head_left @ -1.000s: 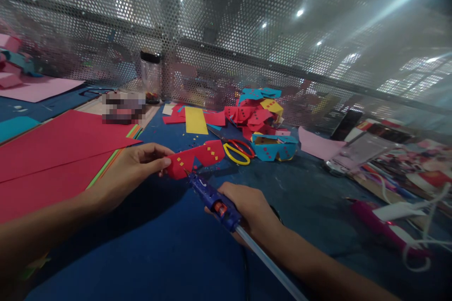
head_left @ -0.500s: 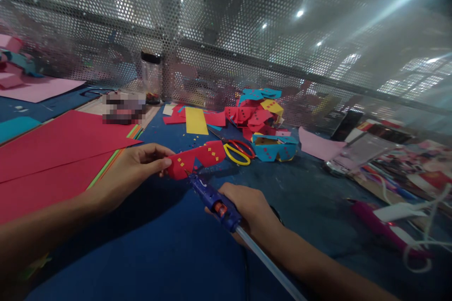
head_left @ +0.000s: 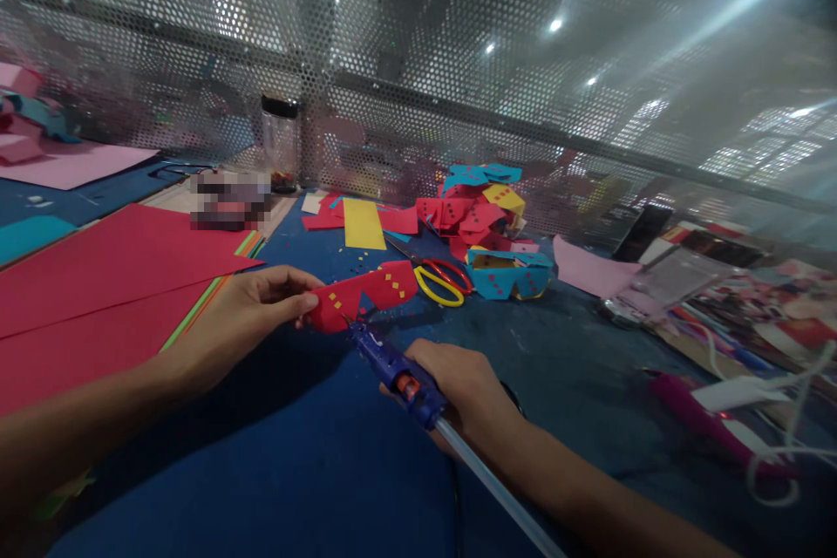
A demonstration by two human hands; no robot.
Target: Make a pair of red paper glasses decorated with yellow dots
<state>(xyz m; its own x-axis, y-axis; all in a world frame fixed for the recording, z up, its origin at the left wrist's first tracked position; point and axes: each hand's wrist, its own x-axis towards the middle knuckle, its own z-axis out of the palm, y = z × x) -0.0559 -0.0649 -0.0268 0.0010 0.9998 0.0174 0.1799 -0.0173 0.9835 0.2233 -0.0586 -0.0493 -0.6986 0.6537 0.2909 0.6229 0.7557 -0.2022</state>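
My left hand (head_left: 252, 311) pinches the left end of red paper glasses (head_left: 366, 292) dotted with small yellow squares, held just above the blue table. My right hand (head_left: 461, 388) grips a blue glue gun (head_left: 392, 366) with a clear glue stick (head_left: 497, 493) trailing back from it. The gun's nozzle touches the lower edge of the red glasses near their middle. Beyond the glasses lie scissors (head_left: 438, 277) with red and yellow handles.
Large red paper sheets (head_left: 98, 279) lie at left. A yellow strip (head_left: 362, 223), a pile of red, blue and yellow paper glasses (head_left: 480, 205) and blue glasses (head_left: 506, 273) sit ahead. A pink glue gun (head_left: 706, 423) and clutter fill the right. A perforated metal screen (head_left: 418, 61) stands behind.
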